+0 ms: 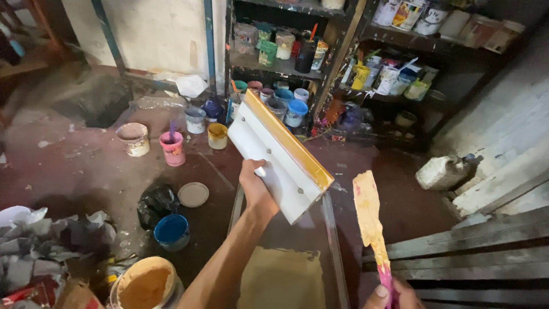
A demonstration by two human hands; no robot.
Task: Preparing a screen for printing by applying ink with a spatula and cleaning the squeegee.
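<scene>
The right hand (393, 297) is mostly cut off at the bottom edge; its visible fingers clamp a yellow-smeared spatula (370, 220), blade upright. The left hand (255, 189), arm stretched forward, grips a white squeegee (278, 154) by its lower edge, tilted above a screen frame (334, 252) with ochre ink.
</scene>
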